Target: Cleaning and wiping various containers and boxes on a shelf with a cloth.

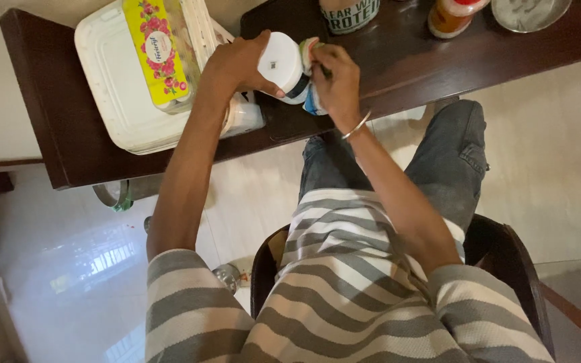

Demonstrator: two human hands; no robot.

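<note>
My left hand (237, 64) grips a white jar (282, 64) tipped on its side above the dark wooden table (68, 128), its flat white base facing me. My right hand (336, 77) is closed around the jar's other end, where a coloured lid or label shows at the fingers. A thin metal bangle (356, 126) circles my right wrist. Both hands hold the jar between them near the table's front edge.
A large white plastic box (112, 81) lies left on the table, with a yellow flowered packet (156, 50) on it. At the back stand a dark tub (349, 15), an orange-capped bottle (453, 15) and a metal plate (529, 12). I sit on a dark chair (506, 262).
</note>
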